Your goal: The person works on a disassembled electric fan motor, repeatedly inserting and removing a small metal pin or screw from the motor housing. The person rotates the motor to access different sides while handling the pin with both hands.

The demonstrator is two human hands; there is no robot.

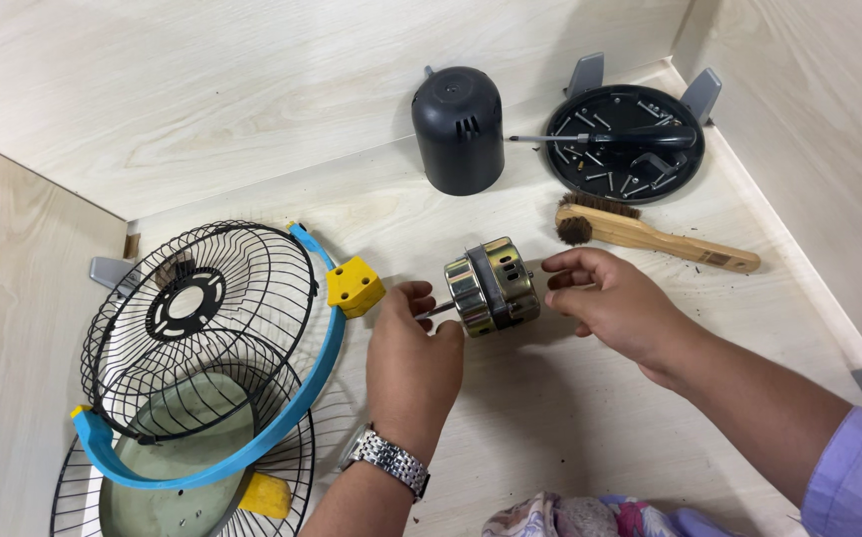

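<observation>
Head view. I hold the fan motor (492,286) up over the middle of the bench (590,418), between my two hands. My left hand (413,363) has its fingers closed narrow on the thin shaft (435,310) that sticks out of the motor toward my left; the thumb and forefinger pinch it just beside the metal casing. My right hand (610,298) is on the other end, fingers curled loosely, fingertips touching or just beside the rear face of the motor; I cannot tell how firm that contact is.

The motor's long axis runs roughly left to right, tilted slightly, shaft end lower and pointing at the left hand. Both hands are equally close, one at each end.

Behind the motor, well apart: a dark grey motor cover (458,129) standing upright, and to its right a round black base (622,142) lying as a tray, with loose screws and a screwdriver (610,138) in it. A wooden brush (650,235) lies just in front of that base.

To my left: a black wire fan guard (197,323) with a blue rim (327,353) and yellow clip (354,286), resting over a second guard (93,487). Patterned cloth (580,517) at the near edge.
</observation>
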